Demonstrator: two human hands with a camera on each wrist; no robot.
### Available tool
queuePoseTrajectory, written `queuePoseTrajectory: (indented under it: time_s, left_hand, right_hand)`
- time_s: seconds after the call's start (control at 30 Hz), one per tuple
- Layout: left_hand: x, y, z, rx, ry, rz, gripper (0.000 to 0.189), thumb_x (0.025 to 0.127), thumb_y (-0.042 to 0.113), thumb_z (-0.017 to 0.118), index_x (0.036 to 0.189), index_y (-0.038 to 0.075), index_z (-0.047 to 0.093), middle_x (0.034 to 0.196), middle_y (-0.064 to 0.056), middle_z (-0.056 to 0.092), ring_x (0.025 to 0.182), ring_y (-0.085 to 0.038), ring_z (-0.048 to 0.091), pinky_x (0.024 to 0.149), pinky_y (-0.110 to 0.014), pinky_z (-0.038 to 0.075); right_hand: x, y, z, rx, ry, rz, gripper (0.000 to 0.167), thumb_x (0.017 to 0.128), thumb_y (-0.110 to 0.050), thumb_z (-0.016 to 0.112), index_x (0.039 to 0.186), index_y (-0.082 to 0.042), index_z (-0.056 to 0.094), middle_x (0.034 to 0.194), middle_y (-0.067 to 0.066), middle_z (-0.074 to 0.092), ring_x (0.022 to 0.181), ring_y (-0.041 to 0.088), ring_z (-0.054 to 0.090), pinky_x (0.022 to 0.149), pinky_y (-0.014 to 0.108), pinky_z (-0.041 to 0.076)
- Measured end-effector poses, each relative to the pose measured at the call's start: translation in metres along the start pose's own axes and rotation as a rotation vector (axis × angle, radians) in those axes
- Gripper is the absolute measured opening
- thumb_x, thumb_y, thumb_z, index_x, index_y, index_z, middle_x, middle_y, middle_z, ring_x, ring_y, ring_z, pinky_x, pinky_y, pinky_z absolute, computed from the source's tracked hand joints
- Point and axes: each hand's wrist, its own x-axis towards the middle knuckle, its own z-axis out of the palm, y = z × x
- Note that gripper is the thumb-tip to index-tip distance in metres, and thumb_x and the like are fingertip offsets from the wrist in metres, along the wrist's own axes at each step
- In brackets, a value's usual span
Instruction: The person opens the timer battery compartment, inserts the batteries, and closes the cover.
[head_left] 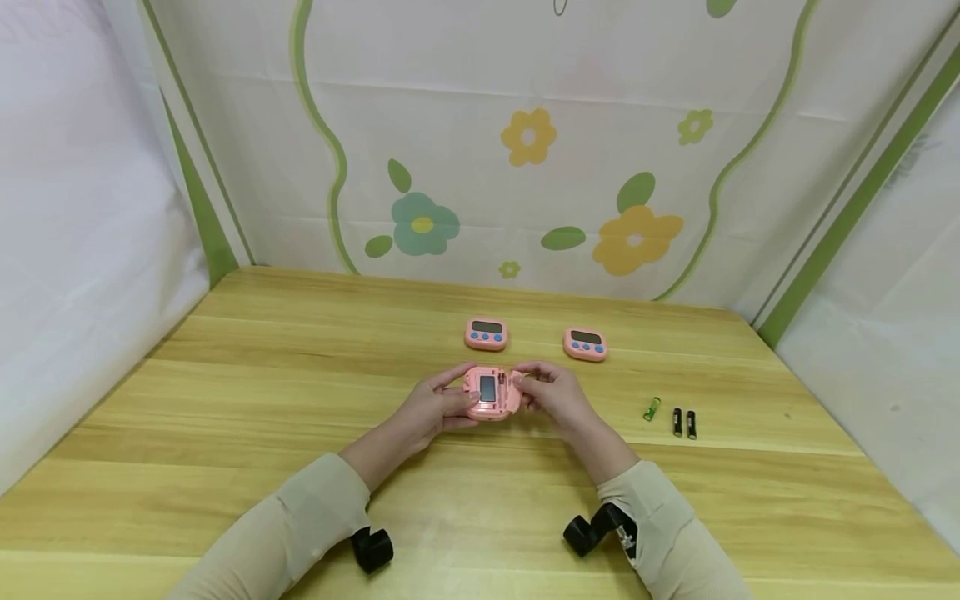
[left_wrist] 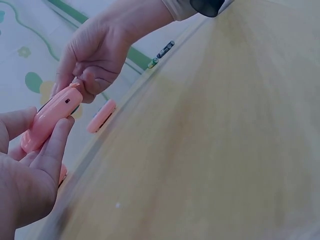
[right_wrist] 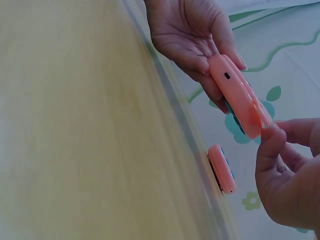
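Timer, pink, is gripped by our left hand; our right hand pinches its cover; three batteries lie right.

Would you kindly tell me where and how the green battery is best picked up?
I'd suggest pinching the green battery across its middle, from above, with the nearer right hand: it is a slim cylinder lying flat, with bare table along both long sides.

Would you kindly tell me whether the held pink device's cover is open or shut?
Open: the right hand holds the cover raised, baring the compartment.
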Motion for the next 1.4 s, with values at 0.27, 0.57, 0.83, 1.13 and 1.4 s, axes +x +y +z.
queuePoseTrajectory:
  time_s: [0.27,0.57,0.83,1.13,1.4]
  left_hand:
    - [0.001,-0.002,-0.001,-0.014,-0.006,-0.003,0.058,0.08,-0.003,0.056,0.133,0.009,0.034,0.092,-0.016,0.058,0.07,-0.019,0.059,0.07,-0.037,0.049]
    - [0.003,-0.003,-0.001,-0.022,0.009,-0.004,0.058,0.081,-0.001,0.057,0.132,0.01,0.035,0.094,-0.017,0.057,0.073,-0.021,0.06,0.072,-0.038,0.049]
    - [0.005,-0.004,-0.001,-0.028,0.0,-0.001,0.059,0.081,-0.003,0.056,0.134,0.009,0.032,0.094,-0.015,0.057,0.072,-0.02,0.059,0.071,-0.038,0.049]
    - [0.004,-0.004,-0.003,-0.022,0.009,-0.007,0.057,0.08,-0.001,0.057,0.132,0.011,0.036,0.095,-0.016,0.056,0.073,-0.021,0.059,0.071,-0.037,0.049]
    - [0.002,-0.002,-0.003,-0.017,0.008,-0.02,0.057,0.081,0.001,0.057,0.132,0.012,0.036,0.098,-0.017,0.055,0.075,-0.021,0.059,0.073,-0.037,0.049]
  right_hand:
    - [0.0,-0.005,-0.01,0.116,-0.071,0.047,0.033,0.085,0.002,0.05,0.117,0.007,0.046,0.073,0.006,0.057,0.058,0.011,0.055,0.055,0.02,0.048]
    - [0.003,-0.006,-0.019,0.154,-0.095,0.002,0.035,0.087,0.005,0.042,0.121,0.013,0.038,0.08,0.008,0.058,0.068,0.011,0.058,0.065,0.022,0.05]
    - [0.012,-0.004,-0.04,0.188,-0.042,-0.017,0.037,0.088,0.005,0.041,0.124,0.013,0.034,0.081,0.006,0.06,0.071,0.013,0.06,0.069,0.024,0.049]
    - [0.02,0.002,-0.057,0.238,0.073,0.027,0.039,0.087,0.004,0.044,0.125,0.011,0.035,0.09,0.01,0.056,0.075,0.014,0.061,0.075,0.025,0.047]
    - [0.024,0.009,-0.061,0.222,0.171,0.075,0.039,0.086,0.004,0.046,0.124,0.009,0.039,0.093,0.011,0.051,0.072,0.013,0.06,0.073,0.024,0.048]
